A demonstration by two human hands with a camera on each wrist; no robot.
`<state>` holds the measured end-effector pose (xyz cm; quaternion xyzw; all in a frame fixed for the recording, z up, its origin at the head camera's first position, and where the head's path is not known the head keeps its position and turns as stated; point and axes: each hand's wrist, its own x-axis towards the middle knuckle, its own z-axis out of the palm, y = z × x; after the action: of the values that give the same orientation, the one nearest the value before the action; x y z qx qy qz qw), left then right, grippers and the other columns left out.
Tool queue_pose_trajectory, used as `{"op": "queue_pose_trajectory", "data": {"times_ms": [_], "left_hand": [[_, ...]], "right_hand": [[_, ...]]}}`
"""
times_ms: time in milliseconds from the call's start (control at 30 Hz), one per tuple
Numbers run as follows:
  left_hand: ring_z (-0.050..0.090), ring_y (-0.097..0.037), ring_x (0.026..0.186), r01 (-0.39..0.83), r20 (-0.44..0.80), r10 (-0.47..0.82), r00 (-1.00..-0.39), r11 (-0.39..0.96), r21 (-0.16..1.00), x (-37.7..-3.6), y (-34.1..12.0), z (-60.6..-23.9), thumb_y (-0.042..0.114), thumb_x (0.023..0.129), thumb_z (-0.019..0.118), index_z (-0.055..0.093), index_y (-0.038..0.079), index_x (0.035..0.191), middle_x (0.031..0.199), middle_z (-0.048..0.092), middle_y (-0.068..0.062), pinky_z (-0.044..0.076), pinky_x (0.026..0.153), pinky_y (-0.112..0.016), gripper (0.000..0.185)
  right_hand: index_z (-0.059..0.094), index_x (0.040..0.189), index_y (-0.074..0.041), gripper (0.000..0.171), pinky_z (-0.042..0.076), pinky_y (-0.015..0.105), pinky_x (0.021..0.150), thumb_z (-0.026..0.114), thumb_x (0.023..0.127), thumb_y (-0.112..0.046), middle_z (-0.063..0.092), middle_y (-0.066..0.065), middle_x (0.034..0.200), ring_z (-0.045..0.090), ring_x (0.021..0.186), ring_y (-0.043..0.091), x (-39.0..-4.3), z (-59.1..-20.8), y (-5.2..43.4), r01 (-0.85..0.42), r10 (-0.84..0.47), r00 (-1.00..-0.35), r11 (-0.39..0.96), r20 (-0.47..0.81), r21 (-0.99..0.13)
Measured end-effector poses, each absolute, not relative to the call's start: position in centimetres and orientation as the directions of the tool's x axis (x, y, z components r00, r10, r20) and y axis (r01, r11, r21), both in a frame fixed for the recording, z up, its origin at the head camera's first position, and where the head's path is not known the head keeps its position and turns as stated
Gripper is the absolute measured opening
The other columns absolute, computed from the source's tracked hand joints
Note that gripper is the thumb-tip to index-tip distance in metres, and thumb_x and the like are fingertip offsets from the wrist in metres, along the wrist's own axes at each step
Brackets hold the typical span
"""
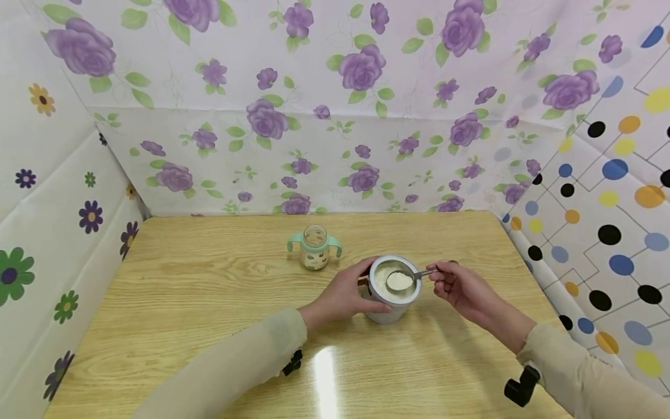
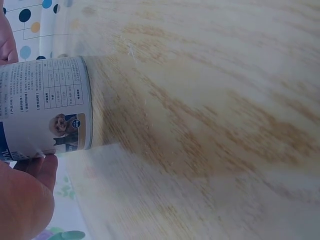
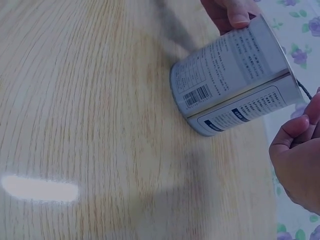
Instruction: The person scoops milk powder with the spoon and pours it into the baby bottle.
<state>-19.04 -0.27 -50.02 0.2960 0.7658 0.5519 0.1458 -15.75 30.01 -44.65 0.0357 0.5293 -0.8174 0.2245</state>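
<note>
A tin (image 1: 388,317) with a printed label stands on the table, its top off and pale powder (image 1: 384,273) inside. My left hand (image 1: 346,295) grips its side, thumb at the front and fingers behind. In the left wrist view the label of the tin (image 2: 30,125) shows a small dog picture; a barcode shows on the tin (image 3: 235,75) in the right wrist view. With thumb and fingers my right hand (image 1: 466,293) pinches the handle of a metal spoon (image 1: 421,273). The spoon's bowl, heaped with powder, lies over the tin's mouth.
Behind and left of the tin stands a clear baby bottle (image 1: 315,256) with mint-green handles and no lid. The wooden table (image 1: 209,279) meets a flowered cloth (image 1: 324,157) at the back, with a dotted cloth (image 1: 591,233) at the right.
</note>
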Motion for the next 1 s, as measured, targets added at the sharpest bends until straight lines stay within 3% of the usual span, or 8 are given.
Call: {"op": "queue_pose_trajectory", "data": {"times_ms": [600, 867, 1000], "left_hand": [[0.054, -0.016, 0.143, 0.283, 0.074, 0.612, -0.787, 0.251, 0.926, -18.7, -0.4, -49.1, 0.031, 0.078, 0.099, 0.041, 0.028, 0.164, 0.156, 0.054, 0.007, 0.047, 0.116, -0.034, 0.104], [0.053, -0.019, 0.144, 0.287, 0.059, 0.615, -0.786, 0.278, 0.917, -18.9, -0.6, -49.0, 0.036, 0.078, 0.099, 0.037, 0.029, 0.167, 0.159, 0.052, 0.008, 0.046, 0.118, -0.039, 0.108], [0.049, -0.023, 0.148, 0.306, 0.055, 0.622, -0.781, 0.305, 0.902, -19.0, -1.4, -48.3, 0.04, 0.08, 0.097, 0.033, 0.026, 0.169, 0.163, 0.049, 0.002, 0.045, 0.12, -0.042, 0.111]], "right_hand": [[0.076, 0.106, -0.007, 0.039, 0.058, 0.022, 0.075, 0.042, 0.118, -0.02, 0.077, -0.002, 0.084, 0.066, 0.075, 0.006, -16.2, -43.7, 29.4, 0.405, -0.295, -0.902, -0.322, -0.316, -0.856], [0.076, 0.107, -0.006, 0.039, 0.057, 0.021, 0.075, 0.041, 0.118, -0.019, 0.077, -0.002, 0.086, 0.066, 0.076, 0.006, -16.2, -43.4, 29.5, 0.397, -0.315, -0.901, -0.324, -0.297, -0.859], [0.076, 0.107, -0.006, 0.039, 0.057, 0.021, 0.075, 0.042, 0.118, -0.019, 0.077, -0.002, 0.086, 0.067, 0.076, 0.006, -16.4, -42.9, 29.5, 0.39, -0.317, -0.905, -0.349, -0.284, -0.852]]}}
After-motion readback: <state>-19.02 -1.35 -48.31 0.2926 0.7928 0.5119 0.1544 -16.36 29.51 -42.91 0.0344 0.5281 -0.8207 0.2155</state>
